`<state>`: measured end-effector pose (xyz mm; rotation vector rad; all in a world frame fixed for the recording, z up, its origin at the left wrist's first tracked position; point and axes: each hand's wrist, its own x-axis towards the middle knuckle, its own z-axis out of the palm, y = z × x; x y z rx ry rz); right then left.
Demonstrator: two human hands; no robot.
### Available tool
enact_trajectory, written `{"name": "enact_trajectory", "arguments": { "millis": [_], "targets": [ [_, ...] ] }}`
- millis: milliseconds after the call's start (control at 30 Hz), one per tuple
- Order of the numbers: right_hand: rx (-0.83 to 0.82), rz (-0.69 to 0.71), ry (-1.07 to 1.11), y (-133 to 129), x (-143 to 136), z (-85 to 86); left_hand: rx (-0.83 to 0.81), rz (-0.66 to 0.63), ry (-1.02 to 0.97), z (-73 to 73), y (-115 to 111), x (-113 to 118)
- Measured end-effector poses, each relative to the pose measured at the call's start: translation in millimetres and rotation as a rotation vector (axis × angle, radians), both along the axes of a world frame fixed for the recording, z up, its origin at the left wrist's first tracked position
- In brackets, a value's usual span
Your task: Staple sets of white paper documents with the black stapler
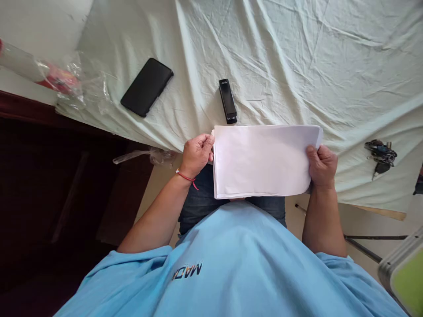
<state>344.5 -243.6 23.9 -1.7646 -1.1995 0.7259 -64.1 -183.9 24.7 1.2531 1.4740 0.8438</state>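
Me with a stack of white paper (261,163) in both hands

My left hand (198,154) pinches the left edge, and my right hand (323,166) grips the right edge with the thumb on top — most of its other fingers are hidden under the sheets. The stack is in front of my tummy, partly over my lap and partly over the edge of the pale green cloth (280,53). Just past its far edge lies a black stapler (227,101), with a black phone (147,87) off to the left. A bunch of keys (381,156) is on the right — and a red string bracelet (187,177) is on my left wrist
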Motion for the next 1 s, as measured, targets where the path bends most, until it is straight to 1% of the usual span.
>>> {"name": "enact_trajectory", "arguments": {
  "millis": [200,400,500,600,700,833,1000],
  "targets": [
    [-0.011,0.031,-0.051,2,2,-7.6,0.002,0.068,0.024,-1.0,0,6],
    [-0.077,-0.030,-0.168,-5,1,-7.3,-0.084,0.120,-0.063,0.8,3,8],
    [-0.077,-0.049,-0.203,-10,3,-4.5,-0.131,0.120,-0.123,5.1,4,8],
    [-0.074,-0.082,-0.184,-12,5,-4.1,-0.181,0.114,-0.172,11.5,6,9],
    [-0.071,-0.092,-0.149,-12,3,-6.2,-0.233,0.122,-0.195,19.6,10,13],
    [-0.036,-0.112,-0.169,-12,-4,-10.9,-0.304,0.146,-0.193,29.9,16,17],
    [0.003,-0.205,-0.116,-12,-7,-15.3,-0.313,0.178,-0.205,34.0,19,20]
  ]
}}
